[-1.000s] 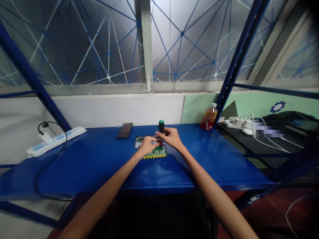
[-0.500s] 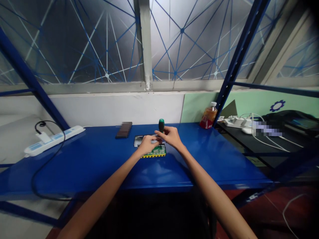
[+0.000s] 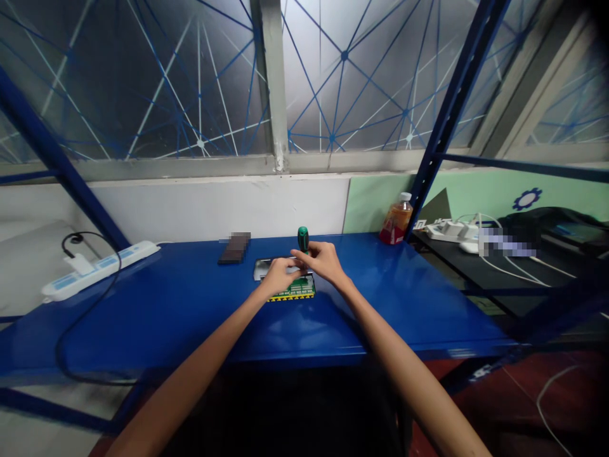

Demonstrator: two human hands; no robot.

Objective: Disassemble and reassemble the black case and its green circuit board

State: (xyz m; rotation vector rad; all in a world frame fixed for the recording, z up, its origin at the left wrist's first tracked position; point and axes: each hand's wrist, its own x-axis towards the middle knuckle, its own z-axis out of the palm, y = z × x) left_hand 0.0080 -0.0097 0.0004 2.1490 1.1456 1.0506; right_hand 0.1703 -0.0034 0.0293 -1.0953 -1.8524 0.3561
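Observation:
A screwdriver (image 3: 303, 237) with a green and black handle stands nearly upright in my right hand (image 3: 324, 259), whose thumb and fingers close round its lower part. My left hand (image 3: 280, 276) reaches in from the other side, fingertips bunched beside the lower end of the screwdriver. What those fingertips pinch is hidden. Beneath both hands lies a green tray (image 3: 297, 289) with rows of small pale pieces and a yellow and black front edge. Behind it is a grey, frame-like part (image 3: 260, 269), partly covered by my left hand.
A dark flat object (image 3: 234, 249), partly blurred out, lies at the back of the blue table (image 3: 181, 317). On the left is a white power strip (image 3: 102, 271) with a black cable (image 3: 88, 311). A drink bottle (image 3: 396, 221) stands at the back right, beside a blue rack post (image 3: 440, 120).
The screwdriver's handle has shifted slightly left over the tray, its grip by my right hand unchanged. The whole view has also drifted a little; my left hand holds nearly the same pose.

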